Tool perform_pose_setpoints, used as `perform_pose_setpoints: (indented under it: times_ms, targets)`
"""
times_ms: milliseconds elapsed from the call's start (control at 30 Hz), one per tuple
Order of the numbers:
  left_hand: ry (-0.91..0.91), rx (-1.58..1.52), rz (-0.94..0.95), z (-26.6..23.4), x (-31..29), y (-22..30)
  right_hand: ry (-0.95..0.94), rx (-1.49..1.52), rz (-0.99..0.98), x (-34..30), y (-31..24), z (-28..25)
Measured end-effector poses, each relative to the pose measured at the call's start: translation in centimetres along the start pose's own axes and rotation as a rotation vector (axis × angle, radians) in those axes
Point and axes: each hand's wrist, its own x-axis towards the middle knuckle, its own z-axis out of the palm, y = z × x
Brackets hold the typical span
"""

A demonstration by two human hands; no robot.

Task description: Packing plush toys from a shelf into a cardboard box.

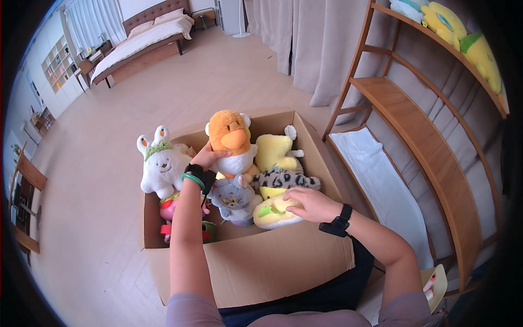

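My left hand (206, 157) grips the side of an orange-and-white plush toy (233, 136) with a big orange beak, upright at the back of an open cardboard box (272, 267). Below it sits a grey plush cat (233, 199). My right hand (311, 206) has its fingers bent over a pale yellow plush toy (275, 211) with a green patch, near the box's front right; the fingertips are partly hidden. Between the two lies a grey plush with black spots (283, 179). A yellow plush (274, 152) fills the back right corner.
A white plush with a green wreath (163, 166) leans over the box's left wall, above a pink toy (169, 208). On the right stands a wooden shelf (414, 125) with yellow plush toys (444, 24) on top and a white cloth (381, 185) low down. A bed (144, 38) is far behind.
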Motion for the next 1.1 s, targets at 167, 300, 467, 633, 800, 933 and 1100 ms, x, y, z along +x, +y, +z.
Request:
perform_pose_setpoints:
  times_ms: [167,300,467,633,800,933,1100]
  targets:
    - [0.041,0.109,-0.010,0.6,-0.2,0.5,0.090,-0.007,-0.074,0.2,0.4,0.6]
    - [-0.018,0.116,-0.036,-0.1,-0.4,0.1,0.056,-0.041,-0.050,0.3,0.4,0.7]
    - [0.093,0.062,-0.074,-0.3,0.3,-1.5,0.022,-0.018,-0.024,0.1,0.0,0.3]
    - [0.145,0.158,-0.042,0.1,-0.3,-1.0,0.035,-0.004,-0.032,-0.5,0.0,0.1]
    - [0.279,0.339,-0.107,0.2,-2.8,0.7,0.089,-0.030,-0.051,-0.9,-0.3,0.3]
    - [0.376,0.435,-0.092,0.6,-4.4,0.7,0.111,-0.031,-0.085,-1.1,-0.9,0.4]
    - [0.491,0.252,0.073,1.0,-5.1,-1.5,0.027,-0.031,-0.025,-1.3,-0.8,0.0]
